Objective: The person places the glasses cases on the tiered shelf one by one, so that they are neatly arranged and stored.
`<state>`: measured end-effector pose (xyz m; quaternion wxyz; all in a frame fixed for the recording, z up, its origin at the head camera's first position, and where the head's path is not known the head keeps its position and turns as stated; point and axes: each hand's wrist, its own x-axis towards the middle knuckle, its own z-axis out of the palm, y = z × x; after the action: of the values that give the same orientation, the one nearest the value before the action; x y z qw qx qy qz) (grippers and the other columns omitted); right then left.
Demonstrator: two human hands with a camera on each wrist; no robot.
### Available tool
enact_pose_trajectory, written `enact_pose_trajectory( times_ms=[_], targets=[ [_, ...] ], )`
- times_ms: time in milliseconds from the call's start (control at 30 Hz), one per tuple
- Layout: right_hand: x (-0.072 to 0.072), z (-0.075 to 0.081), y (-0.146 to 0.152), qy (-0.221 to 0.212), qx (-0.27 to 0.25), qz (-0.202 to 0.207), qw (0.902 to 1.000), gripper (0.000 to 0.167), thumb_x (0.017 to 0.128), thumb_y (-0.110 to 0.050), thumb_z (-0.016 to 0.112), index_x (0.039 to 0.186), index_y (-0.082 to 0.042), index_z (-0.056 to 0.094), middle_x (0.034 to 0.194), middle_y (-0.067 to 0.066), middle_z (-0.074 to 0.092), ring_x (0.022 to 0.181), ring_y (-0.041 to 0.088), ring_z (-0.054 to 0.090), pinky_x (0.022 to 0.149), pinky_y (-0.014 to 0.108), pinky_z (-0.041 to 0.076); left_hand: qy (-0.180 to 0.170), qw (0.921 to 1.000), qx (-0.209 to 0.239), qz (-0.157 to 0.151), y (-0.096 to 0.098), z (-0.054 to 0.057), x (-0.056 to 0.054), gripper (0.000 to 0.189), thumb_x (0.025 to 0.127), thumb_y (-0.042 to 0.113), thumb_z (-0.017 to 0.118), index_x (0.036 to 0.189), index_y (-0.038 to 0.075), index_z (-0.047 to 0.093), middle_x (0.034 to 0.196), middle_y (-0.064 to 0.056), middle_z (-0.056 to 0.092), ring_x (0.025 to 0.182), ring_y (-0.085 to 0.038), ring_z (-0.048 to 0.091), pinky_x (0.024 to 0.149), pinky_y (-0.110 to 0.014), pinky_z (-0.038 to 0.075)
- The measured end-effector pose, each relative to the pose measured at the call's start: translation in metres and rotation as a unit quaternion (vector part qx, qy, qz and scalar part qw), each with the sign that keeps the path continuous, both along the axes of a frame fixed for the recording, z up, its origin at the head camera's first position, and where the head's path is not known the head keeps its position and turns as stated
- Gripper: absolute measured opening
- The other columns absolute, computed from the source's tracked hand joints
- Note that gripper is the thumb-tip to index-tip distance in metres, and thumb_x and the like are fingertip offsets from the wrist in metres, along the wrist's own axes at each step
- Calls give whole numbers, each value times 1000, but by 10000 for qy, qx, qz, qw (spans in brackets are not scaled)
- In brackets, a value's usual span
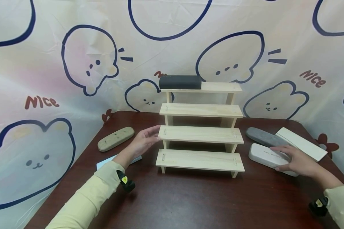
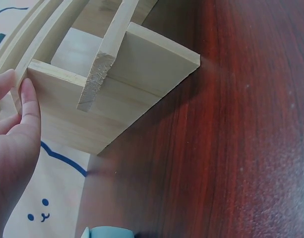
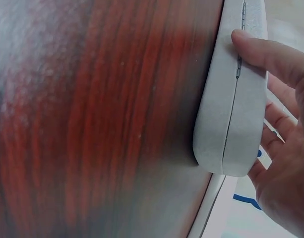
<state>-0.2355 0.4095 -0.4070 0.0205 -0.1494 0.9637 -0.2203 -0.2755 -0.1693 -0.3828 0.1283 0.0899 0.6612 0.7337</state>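
A tiered wooden shelf stand [image 1: 200, 133] rises at the middle of the table. My left hand [image 1: 143, 140] is at the left end of its second board from the bottom; in the left wrist view, thumb and finger [image 2: 30, 99] pinch a board's edge. On the right lies a white glasses case [image 1: 263, 154], its hinge seam showing in the right wrist view. My right hand [image 1: 299, 160] grips this case from above, thumb [image 3: 248, 44] at the hinge and the other fingers along the opposite side.
A black glasses case [image 1: 180, 82] lies on the top board, at its left. Beyond the white case are a grey glasses case [image 1: 263, 136] and a long white box [image 1: 302, 143]. Left of the stand lie an olive glasses case [image 1: 116, 139] and a light blue object [image 1: 104, 162], partly behind my forearm.
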Motion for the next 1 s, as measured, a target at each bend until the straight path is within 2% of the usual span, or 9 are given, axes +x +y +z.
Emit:
enact_pose_trajectory(
  times_ms=[367, 533, 733, 867, 1000],
  targets=[
    [5, 11, -3, 84, -97, 27, 9999, 81, 71, -36, 86, 136, -1, 53, 134, 34, 44, 121, 51, 39, 87, 70, 36, 22, 10000, -63, -61, -2, 0, -1, 60, 94, -1, 60, 149, 6, 37, 147, -14, 42, 127, -27, 50, 108, -42, 34],
    [5, 22, -6, 307, -122, -25, 9995, 82, 72, -37, 86, 137, 0, 52, 135, 32, 44, 117, 46, 41, 84, 63, 39, -9, 10000, -26, -17, 0, 0, 0, 59, 93, -2, 60, 148, 5, 38, 146, -14, 43, 127, -27, 50, 108, -42, 35],
    [1, 35, -4, 195, -104, -169, 9996, 85, 75, -42, 83, 142, -4, 47, 141, 33, 36, 114, 47, 39, 78, 61, 44, 37, 10000, -49, -25, 1, -1, 0, 60, 93, -4, 59, 148, 4, 37, 147, -16, 43, 128, -28, 48, 106, -40, 37],
    [-2, 46, -4, 213, -51, -223, 9995, 85, 75, -42, 82, 142, -5, 47, 141, 33, 33, 108, 47, 41, 71, 55, 49, 33, 10000, 4, -23, 1, 0, -1, 60, 93, -4, 59, 148, 4, 37, 146, -15, 43, 129, -28, 48, 107, -41, 36],
    [-4, 61, -5, 297, -23, -214, 9993, 83, 75, -41, 83, 141, -7, 47, 141, 32, 34, 107, 46, 42, 70, 55, 48, 42, 10000, 5, -33, 1, 0, -1, 60, 93, -4, 60, 148, 4, 37, 146, -15, 43, 129, -28, 47, 108, -43, 35]
  ],
)
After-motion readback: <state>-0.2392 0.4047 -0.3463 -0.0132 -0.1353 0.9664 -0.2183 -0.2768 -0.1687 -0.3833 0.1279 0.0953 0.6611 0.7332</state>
